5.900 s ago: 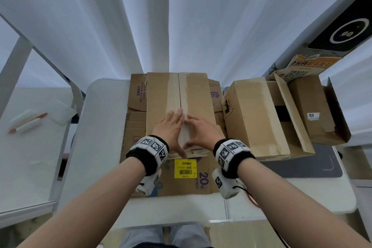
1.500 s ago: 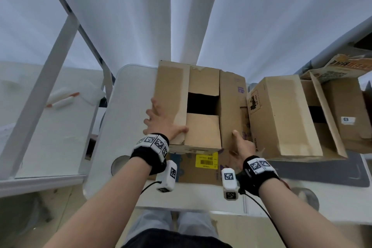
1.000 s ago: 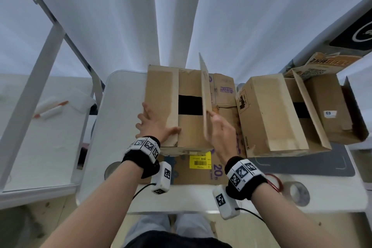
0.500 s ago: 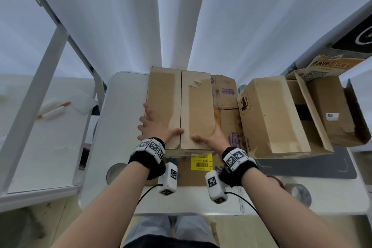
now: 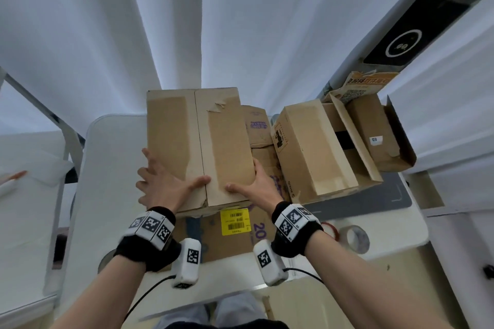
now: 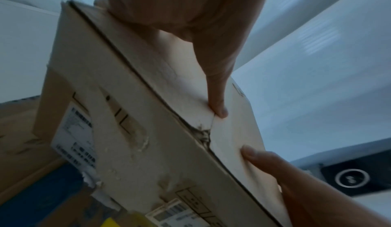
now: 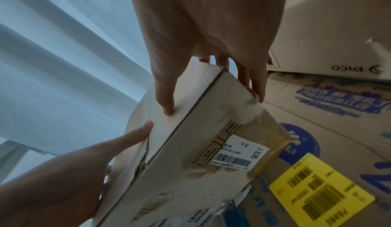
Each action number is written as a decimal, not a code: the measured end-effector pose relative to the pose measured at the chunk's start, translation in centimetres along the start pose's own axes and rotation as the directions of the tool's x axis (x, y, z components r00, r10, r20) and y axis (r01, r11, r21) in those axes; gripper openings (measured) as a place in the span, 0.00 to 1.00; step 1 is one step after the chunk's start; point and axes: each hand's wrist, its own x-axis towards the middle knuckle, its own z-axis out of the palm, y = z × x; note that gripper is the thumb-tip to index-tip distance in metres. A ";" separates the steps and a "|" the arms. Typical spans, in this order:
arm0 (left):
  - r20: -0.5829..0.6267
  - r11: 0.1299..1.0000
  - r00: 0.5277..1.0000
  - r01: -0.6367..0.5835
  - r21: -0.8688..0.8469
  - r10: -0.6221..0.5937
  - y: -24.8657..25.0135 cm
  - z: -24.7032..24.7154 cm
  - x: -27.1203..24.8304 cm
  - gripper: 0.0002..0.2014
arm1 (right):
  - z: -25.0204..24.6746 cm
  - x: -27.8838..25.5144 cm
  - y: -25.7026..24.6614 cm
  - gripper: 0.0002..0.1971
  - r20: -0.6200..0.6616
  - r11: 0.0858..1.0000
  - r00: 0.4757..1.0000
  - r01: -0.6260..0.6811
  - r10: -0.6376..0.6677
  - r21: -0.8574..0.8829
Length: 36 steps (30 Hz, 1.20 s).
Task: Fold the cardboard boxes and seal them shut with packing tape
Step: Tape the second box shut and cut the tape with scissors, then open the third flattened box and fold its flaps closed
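A brown cardboard box [image 5: 197,141] stands on flattened cardboard in the middle of the white table [image 5: 107,168], its two top flaps closed and meeting along a centre seam. My left hand [image 5: 163,184] grips its near left corner, thumb on the top by the seam and fingers spread down the left side. My right hand [image 5: 256,184] grips the near right corner the same way. The left wrist view shows the box [image 6: 131,130] with both thumbs pressing the flaps. In the right wrist view the box [image 7: 190,147] has its near end raised off the cardboard below.
Flattened cardboard with a yellow label [image 5: 234,222] lies under the box. A closed box [image 5: 312,152] and an open box [image 5: 374,131] stand at the right on a grey mat [image 5: 374,197]. Two tape rolls [image 5: 357,238] lie near the table's front right edge.
My right hand swung the right flap down over the opening, so both flaps are closed. Both hands now grip the near corners, with the box's near end lifted.
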 end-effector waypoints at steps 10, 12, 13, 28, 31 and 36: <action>0.124 0.970 0.967 -0.209 -0.121 0.224 10.7 0.5 -2.3 0.85 | -10.3 -3.8 -4.1 0.47 -0.314 0.991 0.939 0.129 -0.136 -0.043; 0.126 0.953 0.954 -0.250 -0.172 0.273 13.0 1.2 -3.7 0.85 | -13.1 -4.9 -4.9 0.42 -0.368 0.986 0.915 0.146 -0.165 -0.079; 0.133 0.945 0.947 -0.263 -0.195 0.291 14.2 1.2 -4.7 0.85 | -14.4 -5.3 -5.2 0.39 -0.388 0.985 0.905 0.146 -0.172 -0.097; 0.288 0.930 0.904 -0.233 -0.284 0.315 25.9 9.1 -14.1 0.77 | -30.3 -7.2 -2.1 0.34 -0.545 0.974 0.835 -0.057 -0.074 -0.219; 0.326 0.950 0.909 -0.181 -0.255 0.261 26.3 10.8 -13.9 0.77 | -31.7 -6.0 -1.3 0.36 -0.517 0.963 0.854 -0.089 -0.058 -0.255; 0.374 0.962 0.900 -0.143 -0.232 0.224 26.3 13.5 -13.0 0.75 | -32.7 -3.9 0.8 0.46 -0.476 0.946 0.879 -0.155 0.001 -0.284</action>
